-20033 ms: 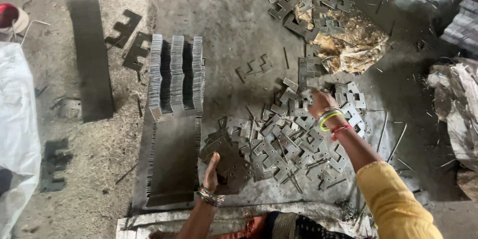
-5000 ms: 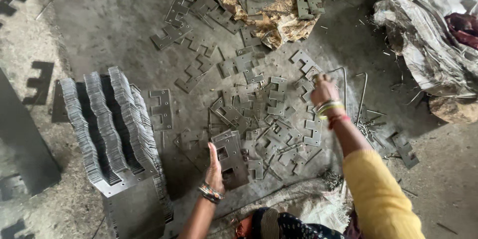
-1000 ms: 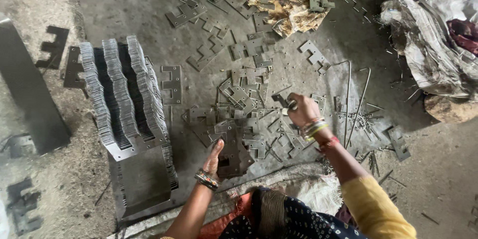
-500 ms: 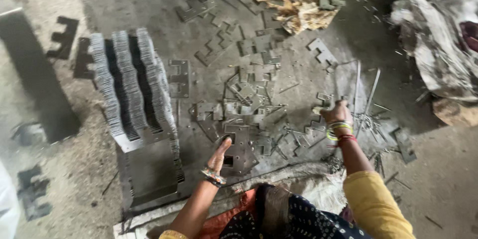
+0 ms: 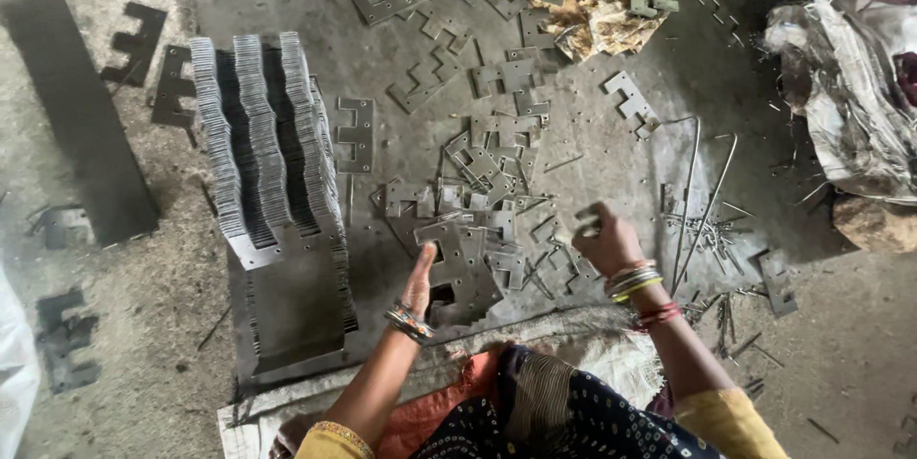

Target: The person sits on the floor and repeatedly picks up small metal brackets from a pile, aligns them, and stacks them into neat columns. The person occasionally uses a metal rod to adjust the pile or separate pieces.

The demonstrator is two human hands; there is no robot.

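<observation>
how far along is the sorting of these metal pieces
Done: three tight rows of stacked plates stand on edge on a metal sheet. In hand: the left hand rests on a small pile of flat pieces, and the right hand holds one piece just above the floor. Left: many loose stamped pieces lie scattered ahead, more near the crumpled paper. Roughly partway, by my judgement.

Stamped plates scattered on floor (image 5: 841, 363).
Stacked rows of plates (image 5: 263, 134) stood left of loose pile (image 5: 478, 201); crumpled paper (image 5: 583, 0) lay behind, wire rods (image 5: 702, 201) right.
</observation>
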